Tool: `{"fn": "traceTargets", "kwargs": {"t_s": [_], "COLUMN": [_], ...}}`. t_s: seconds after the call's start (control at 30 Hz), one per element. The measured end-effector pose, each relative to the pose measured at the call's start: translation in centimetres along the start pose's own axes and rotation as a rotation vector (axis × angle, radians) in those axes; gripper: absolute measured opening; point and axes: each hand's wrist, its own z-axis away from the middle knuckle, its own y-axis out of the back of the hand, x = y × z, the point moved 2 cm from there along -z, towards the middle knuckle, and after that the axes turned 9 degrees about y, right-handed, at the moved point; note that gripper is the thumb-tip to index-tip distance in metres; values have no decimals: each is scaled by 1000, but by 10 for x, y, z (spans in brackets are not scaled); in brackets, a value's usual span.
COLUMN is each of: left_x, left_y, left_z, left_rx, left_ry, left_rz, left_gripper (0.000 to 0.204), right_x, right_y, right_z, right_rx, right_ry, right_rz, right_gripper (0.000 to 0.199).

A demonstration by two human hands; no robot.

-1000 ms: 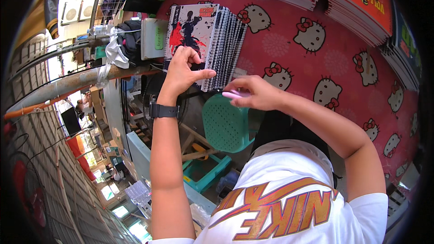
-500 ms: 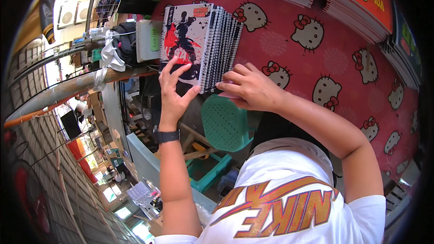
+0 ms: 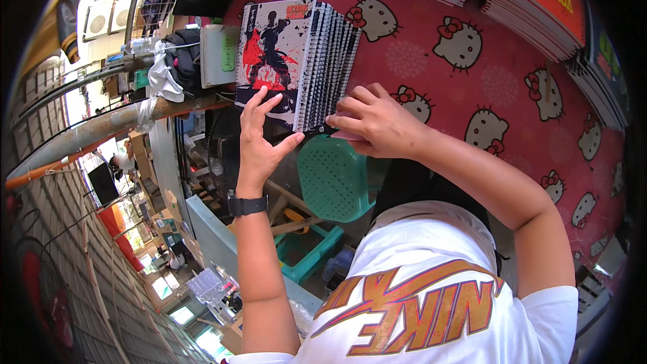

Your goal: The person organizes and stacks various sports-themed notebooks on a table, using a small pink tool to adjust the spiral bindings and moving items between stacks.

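Both hands have closed in on the stack of comic books (image 3: pixel 303 61) since half a second ago: the left hand (image 3: pixel 259 141) has slid down to the near end of the top cover, and the right hand (image 3: pixel 374 121) has shifted to the stack's near right corner.

That stack lies on the red cartoon-cat tablecloth (image 3: pixel 472 94), close to the table's left edge and near its front edge. Its long axis runs away from the person, the cover's top pointing to the far side; the books beneath fan out to the right in a stepped slant.

From the lower edge the left forearm rises nearly straight up, a black wristwatch (image 3: pixel 246 205) on it. This hand is spread, fingertips resting on the lower part of the cover, thumb stuck out right under the stack's edge. From the right the other arm comes in bent at the elbow. Its fingers are curled loosely, tips touching the fanned book edges; what looks like a small pink thing shows beneath them, too hidden to tell.

A green perforated plastic stool (image 3: pixel 333 178) stands below the table edge.
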Motion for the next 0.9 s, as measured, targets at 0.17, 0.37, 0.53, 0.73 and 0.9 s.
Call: {"fn": "traceTargets", "kwargs": {"t_s": [0.17, 0.37, 0.53, 0.73, 0.9], "left_x": [-1, 0, 0, 1, 0], "left_y": [-1, -3, -7, -10, -14], "left_z": [-1, -2, 0, 2, 4], "left_rx": [0, 15, 43, 64, 85], "left_ry": [-4, -19, -33, -28, -23], "left_rz": [-14, -15, -22, -26, 4], "left_gripper": [70, 69, 68, 66, 67], "right_x": [6, 8, 9, 16, 23], "right_y": [-2, 3, 3, -2, -17], "right_z": [0, -6, -6, -4, -1], "right_rx": [71, 84, 82, 22, -203], "right_ry": [106, 140, 172, 99, -569], "right_rz": [127, 112, 116, -67, -1038], "right_gripper": [38, 38, 36, 35, 39]}}
